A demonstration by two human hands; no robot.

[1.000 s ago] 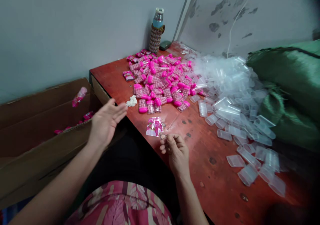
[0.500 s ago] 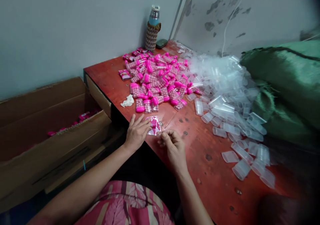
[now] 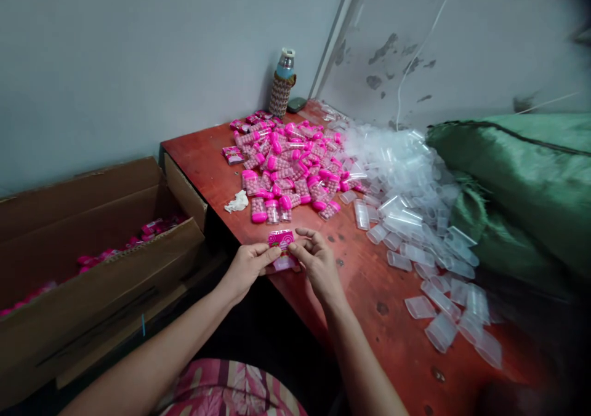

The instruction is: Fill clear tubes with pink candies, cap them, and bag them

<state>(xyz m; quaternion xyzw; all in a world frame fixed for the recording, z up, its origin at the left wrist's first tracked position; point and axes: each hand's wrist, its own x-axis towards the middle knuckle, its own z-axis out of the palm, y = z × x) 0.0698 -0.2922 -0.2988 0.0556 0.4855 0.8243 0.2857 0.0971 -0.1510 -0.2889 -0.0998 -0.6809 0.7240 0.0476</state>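
One head-worn camera looks forward and down, close over the red table [image 3: 369,280].

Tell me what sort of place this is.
Probably a small home or backroom packing workspace: a red table piled with pink-capped candy tubes and empty clear tubes, and a cardboard box beside it holding pink packs.
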